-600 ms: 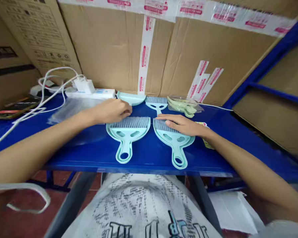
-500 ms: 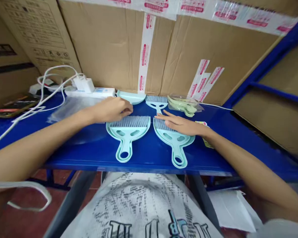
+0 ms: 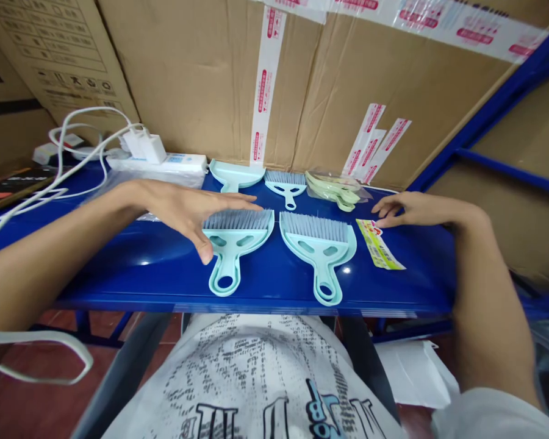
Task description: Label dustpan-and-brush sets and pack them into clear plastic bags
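Two mint brush-and-dustpan sets lie on the blue table, handles toward me: the left set [image 3: 231, 256] and the right set [image 3: 322, 253]. My left hand [image 3: 187, 210] is over the left edge of the left set, fingers spread, holding nothing. At the upper tip of a yellow-green card [image 3: 379, 247] is my right hand [image 3: 405, 209], fingers bent; whether they pinch the card is unclear. Behind the sets lie a mint dustpan [image 3: 238, 175], a small mint brush [image 3: 287, 186] and a light green set in clear plastic [image 3: 336, 190].
White cables [image 3: 64, 164] and chargers [image 3: 146, 146] sit at the back left beside a white power strip [image 3: 185, 163] and clear plastic bags [image 3: 128, 178]. A cardboard wall [image 3: 201, 85] stands behind the blue table [image 3: 265, 292]. A blue frame [image 3: 480, 110] rises at the right.
My right hand has left the right set and moved right to the card. My left hand has opened and come down over the left set. The view has shifted slightly.
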Demonstrator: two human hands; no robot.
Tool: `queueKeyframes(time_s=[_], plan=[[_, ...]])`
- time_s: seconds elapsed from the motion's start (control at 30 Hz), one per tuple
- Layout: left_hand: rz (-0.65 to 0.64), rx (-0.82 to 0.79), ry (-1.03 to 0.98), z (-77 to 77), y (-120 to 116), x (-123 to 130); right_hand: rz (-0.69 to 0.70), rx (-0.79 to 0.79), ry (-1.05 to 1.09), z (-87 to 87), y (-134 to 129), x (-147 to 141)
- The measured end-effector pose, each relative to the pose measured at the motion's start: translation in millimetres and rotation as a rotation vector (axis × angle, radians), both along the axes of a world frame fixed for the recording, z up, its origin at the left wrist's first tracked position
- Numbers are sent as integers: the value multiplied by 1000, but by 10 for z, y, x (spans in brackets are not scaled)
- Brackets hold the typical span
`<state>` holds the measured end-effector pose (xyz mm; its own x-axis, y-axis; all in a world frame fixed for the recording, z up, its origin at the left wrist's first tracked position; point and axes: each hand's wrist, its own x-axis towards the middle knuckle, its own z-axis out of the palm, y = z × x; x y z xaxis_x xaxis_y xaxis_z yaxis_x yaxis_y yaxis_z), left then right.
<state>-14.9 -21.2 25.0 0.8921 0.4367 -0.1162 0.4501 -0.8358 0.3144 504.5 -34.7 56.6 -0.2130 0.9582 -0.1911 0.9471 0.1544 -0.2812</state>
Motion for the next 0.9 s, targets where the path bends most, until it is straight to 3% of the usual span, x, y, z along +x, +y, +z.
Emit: queueKeyframes(time_s=[0.13,0.23,0.73,0.9], plan=[[-11,-55,34,6,10,-20,36,-98,-51,-222,188,42],[-6,-88,39,2,13,-14,93,-132,-85,-276,239,-22],[9,-134,84,31,49,-14,81,0,-77,-138,267,46],[15,-118,-87,124,10,40,57,40,-80,-103,276,101]])
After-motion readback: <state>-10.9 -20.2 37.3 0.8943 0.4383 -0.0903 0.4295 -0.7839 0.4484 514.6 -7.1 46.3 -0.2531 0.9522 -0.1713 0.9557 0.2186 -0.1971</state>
